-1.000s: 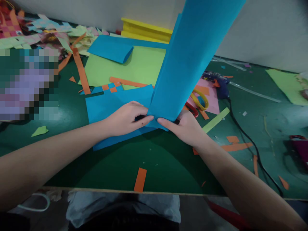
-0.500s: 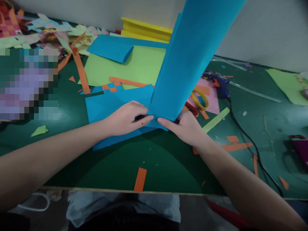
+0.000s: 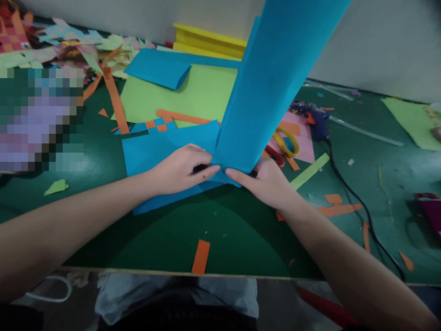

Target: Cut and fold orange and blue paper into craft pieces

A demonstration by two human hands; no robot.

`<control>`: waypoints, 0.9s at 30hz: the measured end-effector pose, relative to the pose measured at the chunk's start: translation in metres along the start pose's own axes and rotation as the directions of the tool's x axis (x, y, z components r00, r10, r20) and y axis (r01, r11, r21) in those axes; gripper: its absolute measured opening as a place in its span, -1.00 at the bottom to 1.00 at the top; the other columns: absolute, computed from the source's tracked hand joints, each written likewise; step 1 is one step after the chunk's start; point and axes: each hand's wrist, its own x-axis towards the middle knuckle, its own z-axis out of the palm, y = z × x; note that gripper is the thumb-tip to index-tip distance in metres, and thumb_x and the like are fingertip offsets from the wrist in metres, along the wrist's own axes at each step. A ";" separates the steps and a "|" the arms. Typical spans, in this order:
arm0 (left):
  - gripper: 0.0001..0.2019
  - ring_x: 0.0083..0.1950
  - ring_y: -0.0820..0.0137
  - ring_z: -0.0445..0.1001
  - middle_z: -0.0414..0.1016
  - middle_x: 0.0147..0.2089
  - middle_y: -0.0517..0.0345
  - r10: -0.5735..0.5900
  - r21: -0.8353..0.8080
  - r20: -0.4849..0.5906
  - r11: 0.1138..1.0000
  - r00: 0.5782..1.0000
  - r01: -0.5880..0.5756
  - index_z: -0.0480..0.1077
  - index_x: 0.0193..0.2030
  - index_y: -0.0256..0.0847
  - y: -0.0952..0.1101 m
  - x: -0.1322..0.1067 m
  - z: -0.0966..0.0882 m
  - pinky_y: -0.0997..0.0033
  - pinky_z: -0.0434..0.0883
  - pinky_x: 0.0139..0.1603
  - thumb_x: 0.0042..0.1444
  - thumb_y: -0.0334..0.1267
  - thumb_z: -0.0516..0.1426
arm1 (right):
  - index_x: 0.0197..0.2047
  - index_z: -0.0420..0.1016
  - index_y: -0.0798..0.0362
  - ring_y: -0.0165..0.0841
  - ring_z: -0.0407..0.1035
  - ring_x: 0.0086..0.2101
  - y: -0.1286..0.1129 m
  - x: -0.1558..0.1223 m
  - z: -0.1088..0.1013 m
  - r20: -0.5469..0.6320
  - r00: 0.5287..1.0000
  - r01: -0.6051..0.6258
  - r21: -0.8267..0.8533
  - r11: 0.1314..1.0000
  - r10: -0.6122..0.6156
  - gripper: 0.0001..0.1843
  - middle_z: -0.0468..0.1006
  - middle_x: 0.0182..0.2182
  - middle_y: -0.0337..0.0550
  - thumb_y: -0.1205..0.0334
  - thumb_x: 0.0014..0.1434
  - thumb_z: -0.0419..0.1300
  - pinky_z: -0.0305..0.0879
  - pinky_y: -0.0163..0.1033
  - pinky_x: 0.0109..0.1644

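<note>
A large blue paper sheet (image 3: 272,78) is folded upward and rises to the top of the view, while its lower part (image 3: 158,149) lies flat on the green table (image 3: 206,225). My left hand (image 3: 181,170) pinches the fold's corner with thumb and fingers closed. My right hand (image 3: 267,181) grips the same fold from the right, thumb on top, fingers hidden under the paper. The two thumbs almost touch at the crease.
Scissors (image 3: 284,145) with yellow and red handles lie on pink paper behind my right hand. A glue gun (image 3: 312,117) with a black cord (image 3: 358,202) sits to the right. Green paper (image 3: 193,94), yellow card (image 3: 206,41), orange strips (image 3: 200,256) and paper scraps (image 3: 69,43) are scattered around.
</note>
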 end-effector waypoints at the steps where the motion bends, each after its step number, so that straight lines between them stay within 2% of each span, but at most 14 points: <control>1: -0.62 -0.54 0.46 0.20 0.10 -0.62 0.30 -0.001 0.000 0.002 1.000 1.000 0.001 0.12 -0.58 -0.18 0.000 0.000 0.000 0.46 0.20 -0.42 0.29 -0.21 -0.02 | -0.12 0.50 0.08 -0.20 0.47 -0.27 0.000 0.000 0.000 -0.001 1.000 -0.003 -0.007 1.000 0.003 -0.62 0.60 -0.27 -0.09 -0.03 0.12 0.23 0.43 -0.13 -0.28; 10: -0.63 -0.53 0.46 0.18 0.09 -0.61 0.31 0.011 0.004 0.011 1.000 1.000 -0.011 0.11 -0.57 -0.19 -0.001 0.000 0.000 0.45 0.17 -0.41 0.29 -0.23 -0.02 | -0.20 0.52 0.09 -0.24 0.46 -0.33 -0.001 0.000 0.000 0.005 1.000 -0.003 -0.030 1.000 0.003 -0.65 0.61 -0.31 -0.11 -0.03 0.13 0.22 0.39 -0.17 -0.34; 27: -0.61 -0.54 0.47 0.19 0.12 -0.61 0.30 -0.003 0.013 0.017 1.000 1.000 0.003 0.10 -0.59 -0.18 0.000 0.000 0.000 0.45 0.21 -0.39 0.29 -0.21 -0.02 | -0.16 0.50 0.06 -0.23 0.45 -0.34 0.000 0.000 0.001 0.002 1.000 0.000 -0.037 0.999 0.000 -0.64 0.59 -0.34 -0.12 -0.05 0.13 0.22 0.39 -0.15 -0.35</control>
